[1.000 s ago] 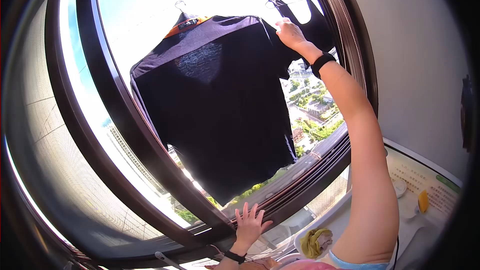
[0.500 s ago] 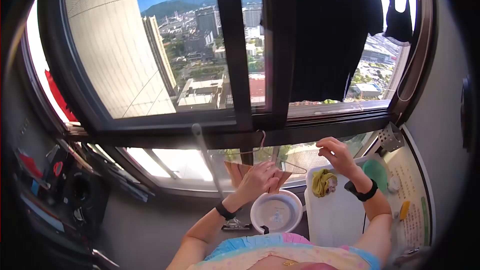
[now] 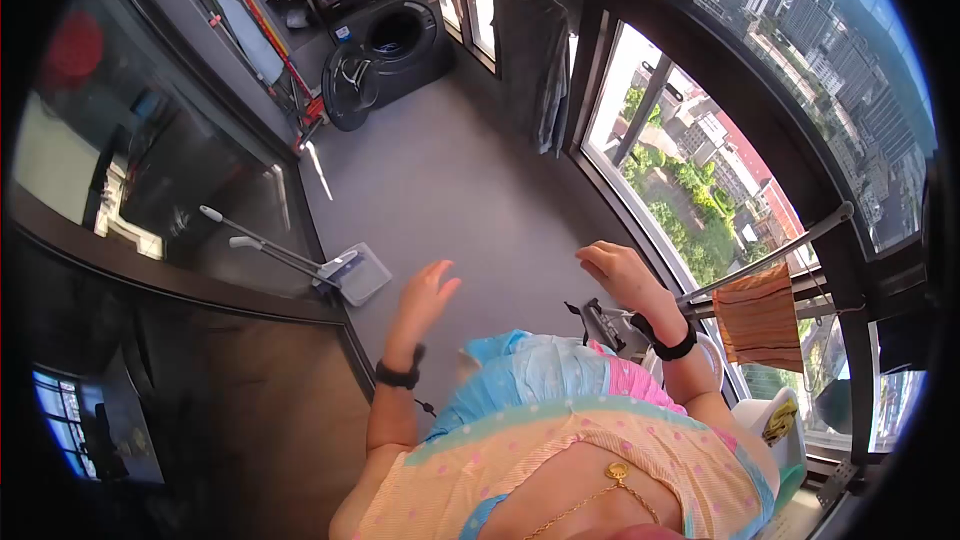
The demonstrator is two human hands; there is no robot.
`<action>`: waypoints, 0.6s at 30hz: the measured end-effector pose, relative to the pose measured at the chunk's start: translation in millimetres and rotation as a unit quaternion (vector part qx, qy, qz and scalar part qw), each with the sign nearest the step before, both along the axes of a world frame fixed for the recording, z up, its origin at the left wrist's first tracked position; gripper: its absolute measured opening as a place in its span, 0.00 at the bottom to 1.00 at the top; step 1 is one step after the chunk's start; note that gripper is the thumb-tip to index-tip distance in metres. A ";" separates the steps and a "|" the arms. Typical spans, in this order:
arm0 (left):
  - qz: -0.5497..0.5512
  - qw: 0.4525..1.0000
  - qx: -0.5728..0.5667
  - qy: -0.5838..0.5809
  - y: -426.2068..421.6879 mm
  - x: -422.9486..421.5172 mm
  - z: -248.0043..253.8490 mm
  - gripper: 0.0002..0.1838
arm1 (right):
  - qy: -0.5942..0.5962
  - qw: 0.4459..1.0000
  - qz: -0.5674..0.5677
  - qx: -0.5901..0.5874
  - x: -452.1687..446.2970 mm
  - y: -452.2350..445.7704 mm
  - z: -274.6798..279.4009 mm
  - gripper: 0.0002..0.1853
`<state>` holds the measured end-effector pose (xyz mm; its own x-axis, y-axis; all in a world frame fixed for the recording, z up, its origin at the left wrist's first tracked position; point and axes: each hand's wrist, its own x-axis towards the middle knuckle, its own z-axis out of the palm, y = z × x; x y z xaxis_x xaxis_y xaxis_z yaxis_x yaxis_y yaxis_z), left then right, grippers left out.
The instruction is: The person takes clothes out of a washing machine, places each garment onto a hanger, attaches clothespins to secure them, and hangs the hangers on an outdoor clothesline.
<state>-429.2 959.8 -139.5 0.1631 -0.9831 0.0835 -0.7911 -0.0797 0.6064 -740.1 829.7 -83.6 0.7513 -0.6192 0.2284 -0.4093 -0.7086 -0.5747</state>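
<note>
Floor (image 3: 455,155), grey, ran from the person's front to a washer (image 3: 425,50) at the far end, its round door swung out. A tall window (image 3: 690,175) on the right looked down on trees and buildings. Between window and washer hung a dark garment (image 3: 532,50). A pole (image 3: 770,258) slanted across the window's near end; the orange striped cloth (image 3: 758,318) hung just below it, to the right of the right hand and well apart from it. Dustpan (image 3: 366,278) was on the floor, near the left hand. Metal foot (image 3: 606,326), partly hidden, showed just below the right hand. Left hand (image 3: 423,297) — raised before the body, thumb and fingers spread. Right hand (image 3: 628,278) — also raised, fingers loosely bent, not closed up. Each wrist bore a black band (image 3: 398,374). A gold pendant (image 3: 617,471) hung at the chest.
</note>
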 end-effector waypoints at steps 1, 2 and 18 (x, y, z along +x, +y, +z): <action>0.045 0.999 0.023 0.008 10.4 22.9 1.4 0.20 | 0.014 1.000 0.020 -0.012 22.5 -10.1 -1.5 0.07; 0.089 0.995 0.048 0.022 22.3 39.1 -2.5 0.21 | 0.033 0.998 0.039 -0.023 39.7 -19.7 -5.3 0.07; 0.091 0.956 0.277 -0.002 -128.6 214.5 -35.8 0.26 | 0.264 0.965 0.007 -0.002 217.5 -281.0 -138.8 0.05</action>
